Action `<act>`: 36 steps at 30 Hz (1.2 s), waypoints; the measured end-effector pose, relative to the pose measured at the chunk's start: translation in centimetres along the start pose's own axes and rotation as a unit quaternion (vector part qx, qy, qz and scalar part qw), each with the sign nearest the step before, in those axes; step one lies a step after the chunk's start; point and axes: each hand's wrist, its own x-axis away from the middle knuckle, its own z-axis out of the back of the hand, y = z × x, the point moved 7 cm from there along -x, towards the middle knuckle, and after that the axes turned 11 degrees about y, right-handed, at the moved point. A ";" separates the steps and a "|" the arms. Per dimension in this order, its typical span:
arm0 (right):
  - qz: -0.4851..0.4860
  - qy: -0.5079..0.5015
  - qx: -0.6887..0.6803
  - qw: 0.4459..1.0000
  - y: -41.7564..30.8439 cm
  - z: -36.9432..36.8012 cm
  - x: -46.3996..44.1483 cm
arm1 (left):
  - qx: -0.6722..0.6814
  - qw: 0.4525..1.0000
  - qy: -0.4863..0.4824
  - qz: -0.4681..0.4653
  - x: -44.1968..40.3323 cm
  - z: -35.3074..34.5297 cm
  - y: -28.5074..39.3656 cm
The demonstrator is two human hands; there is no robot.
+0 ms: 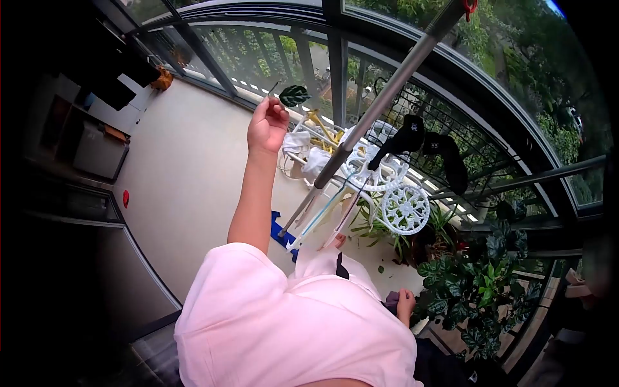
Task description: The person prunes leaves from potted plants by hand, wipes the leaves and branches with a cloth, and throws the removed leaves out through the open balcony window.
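My left hand is raised in front of me with the arm stretched out. Its thumb and fingertips pinch the thin stem of a dark green leaf with pale veins; the blade hangs out to the right of the fingers. My right hand is low beside my body, fingers curled in. Whatever it may hold is hidden; a small purple-grey thing shows just left of it. The leafy potted plant, with similar dark leaves, stands to the right of that hand.
A metal pole slants across the view. Black socks hang by the windows. White lattice-topped stands and draped white cloths are ahead. On the floor lie a blue broom-like piece and a red item.
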 end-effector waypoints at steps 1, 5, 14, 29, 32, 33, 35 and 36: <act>-0.015 0.001 0.008 1.000 -1.7 0.6 0.9 | -0.037 0.995 0.036 -0.082 -3.1 -0.1 1.8; -0.001 0.025 0.067 0.997 2.7 1.8 0.4 | -0.119 0.965 0.066 -0.224 -14.7 -6.0 6.2; -0.072 0.028 0.171 0.982 8.4 1.7 3.9 | -0.564 0.599 0.039 -0.567 -28.9 -22.9 4.1; -0.119 0.036 0.126 0.984 2.5 1.1 6.3 | -0.332 0.898 -0.151 -0.244 -41.2 -18.2 1.0; -0.127 0.037 0.133 0.982 -0.5 2.1 6.1 | -0.315 0.907 -0.121 -0.253 -45.1 -17.1 4.8; -0.126 0.041 0.128 0.983 -1.4 2.5 6.0 | -0.359 0.882 -0.071 -0.296 -46.2 -16.9 6.2; -0.145 0.052 0.152 0.976 0.5 3.4 5.3 | -0.324 0.876 -0.086 -0.347 -39.8 -17.5 6.6; -0.150 0.058 0.147 0.976 1.3 4.0 5.0 | -0.352 0.854 -0.112 -0.366 -36.3 -18.2 6.5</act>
